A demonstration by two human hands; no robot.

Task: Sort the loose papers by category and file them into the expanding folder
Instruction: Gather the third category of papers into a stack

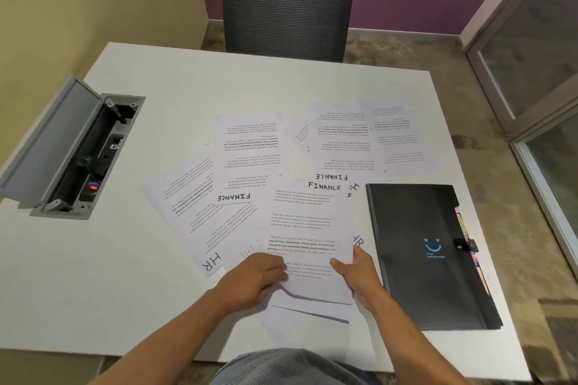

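Observation:
Several printed sheets lie fanned over the white table [175, 81]. Some are hand-labelled FINANCE, others HR. A FINANCE sheet [308, 228] lies upright in front of me, its near edge lifted off the sheets beneath. My left hand [255, 280] grips its lower left corner, fingers curled on the paper. My right hand [359, 275] pinches its right edge, thumb on top. An HR sheet [200, 222] lies slanted at the left. Another FINANCE sheet [250, 156] lies upside down behind it. The black expanding folder [419, 253] lies closed at the right, strap fastened, coloured tabs showing along its right side.
An open grey cable box [72, 147] is set into the table at the left, lid raised. A dark mesh chair [287, 3] stands at the far side. More sheets [372, 134] lie at the back right. A glass partition [538, 56] runs along the right.

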